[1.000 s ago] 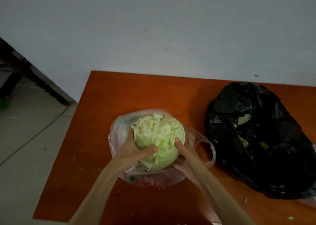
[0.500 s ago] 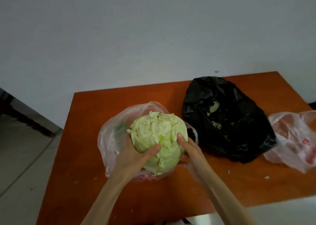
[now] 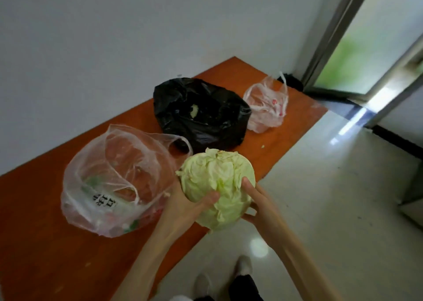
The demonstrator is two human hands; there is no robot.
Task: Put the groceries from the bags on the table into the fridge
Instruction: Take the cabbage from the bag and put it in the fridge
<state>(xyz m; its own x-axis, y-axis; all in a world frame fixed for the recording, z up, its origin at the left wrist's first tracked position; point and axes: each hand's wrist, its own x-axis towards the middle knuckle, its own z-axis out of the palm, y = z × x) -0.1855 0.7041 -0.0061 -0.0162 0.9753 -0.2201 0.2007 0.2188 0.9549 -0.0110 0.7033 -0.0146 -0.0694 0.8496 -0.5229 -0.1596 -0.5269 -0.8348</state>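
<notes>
1. Across the lower left of your view runs the orange-brown table [image 3: 45, 243], set against a plain pale wall [image 3: 114, 37]; it bears three bags and a few green scraps. To the right is pale glossy floor [image 3: 332, 209], with a sliding glass door [image 3: 366, 44] in the far corner. No fridge is in view.
2. The black bag [image 3: 201, 115] is the biggest load left on the table, slumped in the middle with a bit of pale green showing at its opening.
3. The clear bag [image 3: 109, 181] lies nearest you, mouth gaping, with small red and green items at its bottom. The smaller clear bag [image 3: 265, 106] sits at the far end, just beside the black one, holding something reddish.
4. You hold the cabbage [image 3: 217, 186] in the air over the table's near edge, clear of every bag. Your left hand [image 3: 183, 207] cups it from below and the side, thumb pressed across the front; your right hand [image 3: 256, 200] wraps the other side, fingers curled around the leaves. Both hands are closed onto it.
5. The step in hand looks like carrying the first big item away from the table. The next move calls for turning to find the fridge, and probably freeing one hand for its door, so shift the cabbage's weight into one palm first.
6. Loose outer leaves could tear off under your thumbs.
</notes>
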